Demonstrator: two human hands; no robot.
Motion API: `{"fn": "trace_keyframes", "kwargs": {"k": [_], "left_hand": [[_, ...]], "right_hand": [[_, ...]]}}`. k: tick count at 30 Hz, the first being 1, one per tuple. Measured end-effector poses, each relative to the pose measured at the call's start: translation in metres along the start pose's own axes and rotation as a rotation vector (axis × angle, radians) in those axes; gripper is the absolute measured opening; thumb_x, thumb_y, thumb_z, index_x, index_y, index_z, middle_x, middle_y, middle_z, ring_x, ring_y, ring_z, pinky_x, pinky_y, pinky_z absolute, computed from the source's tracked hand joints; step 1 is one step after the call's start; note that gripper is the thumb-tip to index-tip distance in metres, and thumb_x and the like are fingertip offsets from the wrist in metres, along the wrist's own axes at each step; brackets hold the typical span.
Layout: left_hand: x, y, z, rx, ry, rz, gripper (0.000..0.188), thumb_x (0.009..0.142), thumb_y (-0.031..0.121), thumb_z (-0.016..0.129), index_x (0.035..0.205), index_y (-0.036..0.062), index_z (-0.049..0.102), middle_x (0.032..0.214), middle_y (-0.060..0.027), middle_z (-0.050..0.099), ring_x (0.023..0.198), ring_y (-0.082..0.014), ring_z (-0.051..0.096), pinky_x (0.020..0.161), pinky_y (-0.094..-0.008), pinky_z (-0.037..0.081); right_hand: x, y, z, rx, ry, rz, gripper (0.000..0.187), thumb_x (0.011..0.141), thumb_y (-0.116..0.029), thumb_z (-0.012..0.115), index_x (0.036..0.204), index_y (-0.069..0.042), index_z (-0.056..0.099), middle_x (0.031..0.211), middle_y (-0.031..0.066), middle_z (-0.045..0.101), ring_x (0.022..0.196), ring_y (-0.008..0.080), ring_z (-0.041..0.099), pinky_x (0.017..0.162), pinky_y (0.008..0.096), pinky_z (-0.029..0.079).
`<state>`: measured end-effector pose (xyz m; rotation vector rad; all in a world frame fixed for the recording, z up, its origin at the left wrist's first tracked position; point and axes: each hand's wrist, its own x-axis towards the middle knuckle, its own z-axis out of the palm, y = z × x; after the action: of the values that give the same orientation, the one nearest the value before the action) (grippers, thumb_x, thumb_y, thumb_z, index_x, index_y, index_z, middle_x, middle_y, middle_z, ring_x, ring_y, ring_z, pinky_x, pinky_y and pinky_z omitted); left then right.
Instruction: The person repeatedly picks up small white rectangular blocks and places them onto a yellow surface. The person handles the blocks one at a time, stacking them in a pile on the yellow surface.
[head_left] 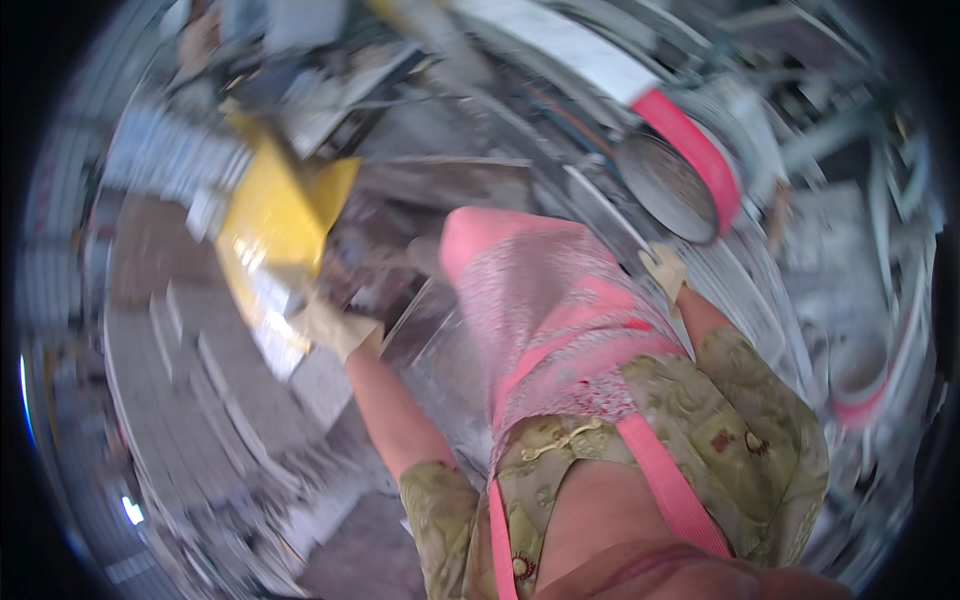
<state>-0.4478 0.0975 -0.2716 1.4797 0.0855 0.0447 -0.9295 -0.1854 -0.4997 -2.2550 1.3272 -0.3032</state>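
Observation:
My left hand (335,328), in a pale cream glove, is closed on the lower part of a glossy yellow sheet (275,215). The sheet is creased, with a folded flap toward its upper right, and its lower end shines white. To the right, my right hand (664,272), gloved the same way, has its fingers curled at the end of a thin pale strip (608,208). Motion blur hides whether that strip is a separate piece or the rim of something under it. The pink apron (560,300) over my lap lies between both hands.
Stacked flat grey sheets (215,375) fill the left side. Beyond my right hand lies a round grey dish-like piece (665,185), beside a long white band with a pink end (690,150). Blurred boards, strips and scraps crowd the far side and right.

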Motion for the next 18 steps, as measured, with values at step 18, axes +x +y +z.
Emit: {"fn": "trace_keyframes", "kwargs": {"k": [18], "left_hand": [[0.044,-0.039,-0.024,0.186,0.076,0.194,0.058,0.089,0.032,0.075,0.130,-0.0004,0.050,0.120,-0.0164,0.060,0.105,-0.0292,0.060,0.092,-0.0417,0.051]], "right_hand": [[0.172,-0.077,-0.206,-0.404,0.423,-0.551,0.061,0.093,-0.024,0.063,0.149,-0.009,0.045,0.155,0.0147,0.043,0.139,0.0303,0.045,0.114,0.0389,0.036]]}}
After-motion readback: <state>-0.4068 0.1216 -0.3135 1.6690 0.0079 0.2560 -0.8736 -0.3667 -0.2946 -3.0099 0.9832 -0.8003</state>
